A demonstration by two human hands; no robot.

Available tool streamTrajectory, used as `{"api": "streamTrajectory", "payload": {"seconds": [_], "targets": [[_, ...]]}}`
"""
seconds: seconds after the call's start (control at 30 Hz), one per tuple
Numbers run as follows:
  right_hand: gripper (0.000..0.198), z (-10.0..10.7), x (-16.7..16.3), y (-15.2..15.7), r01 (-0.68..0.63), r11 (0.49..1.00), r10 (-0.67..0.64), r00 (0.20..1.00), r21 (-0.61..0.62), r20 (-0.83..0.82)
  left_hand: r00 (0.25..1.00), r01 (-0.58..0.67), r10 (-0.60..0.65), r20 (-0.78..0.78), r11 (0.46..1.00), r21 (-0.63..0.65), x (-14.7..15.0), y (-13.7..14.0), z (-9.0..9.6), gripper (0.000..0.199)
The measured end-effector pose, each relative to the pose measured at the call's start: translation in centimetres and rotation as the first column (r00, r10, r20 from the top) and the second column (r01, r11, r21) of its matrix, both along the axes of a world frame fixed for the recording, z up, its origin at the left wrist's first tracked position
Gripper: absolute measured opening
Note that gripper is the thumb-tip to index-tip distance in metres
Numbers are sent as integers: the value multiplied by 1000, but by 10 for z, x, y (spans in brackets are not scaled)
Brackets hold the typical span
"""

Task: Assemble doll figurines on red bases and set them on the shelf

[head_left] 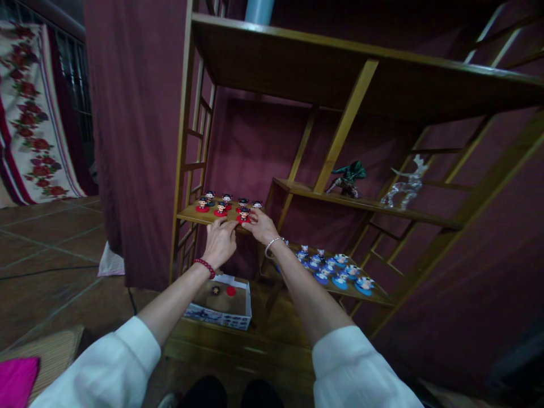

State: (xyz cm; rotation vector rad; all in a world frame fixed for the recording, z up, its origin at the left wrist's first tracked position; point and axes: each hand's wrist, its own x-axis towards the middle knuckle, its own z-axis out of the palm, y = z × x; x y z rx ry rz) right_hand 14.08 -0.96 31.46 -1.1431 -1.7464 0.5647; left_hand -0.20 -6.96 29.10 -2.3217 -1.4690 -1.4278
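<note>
Fingers [255, 216] of the right hand [263, 228] pinch a red-based doll [244, 214] at the front of a wooden shelf [189, 215]; the left hand [220, 243] curls close to it, its grip impossible to tell. More dolls [221, 208] stand on that shelf; an open box [216, 317] sits below it.

Up at twelve o'clock, a pale blue object [259, 10], cropped by the top edge! Swing to between two and three: a dark statuette [352, 177] in a green cloak, crouching low, and nearer three, well apart from it, a glassy, deer-like ornament [406, 184]. Across to ten, a plum curtain [136, 141] hangs in folds, and beyond it a rose-patterned cloth [38, 124]. Round to nine, brown floor tiles [51, 241], a dark cable [51, 272] running over them. And at eight, bright pink fabric [17, 378] lies on a woven mat [62, 351]!
</note>
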Motion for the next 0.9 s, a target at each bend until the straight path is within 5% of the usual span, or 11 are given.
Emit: {"api": "streamTrajectory", "payload": {"seconds": [0.9], "targets": [[46,2,-9,26,119,991,-117,993,-63,32,998,-55,55,-12,997,-49,6,9,9,32]]}}
